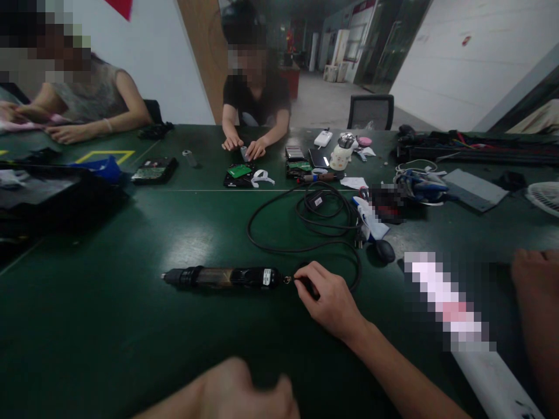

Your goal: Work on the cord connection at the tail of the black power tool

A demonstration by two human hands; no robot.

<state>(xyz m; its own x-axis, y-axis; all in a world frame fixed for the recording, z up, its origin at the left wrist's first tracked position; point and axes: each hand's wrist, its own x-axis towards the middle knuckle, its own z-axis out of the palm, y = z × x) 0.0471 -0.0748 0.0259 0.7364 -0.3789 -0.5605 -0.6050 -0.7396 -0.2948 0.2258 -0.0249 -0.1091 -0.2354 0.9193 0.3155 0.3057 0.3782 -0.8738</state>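
An electric screwdriver (222, 277) with a black and brownish body lies flat on the green table, its tip to the left. At its right end is a small metal ring (287, 280). My right hand (327, 299) is closed in a pinch just beside that ring, on the end of the black cable (279, 250); its fingertips hide the exact grip. From behind this hand the cable loops away over the table. Near the bottom edge my left hand (244, 387) is raised, apart from the screwdriver. It is blurred, and its fingers are not clear.
Across the green table (109, 326), a person (257, 99) handles small parts by a circuit-board piece (239, 170). Another person (100, 99) sits at far left. A white bar-shaped object (493, 372) and someone's arm (539, 302) are at right. A black mouse (384, 251) lies near the cable.
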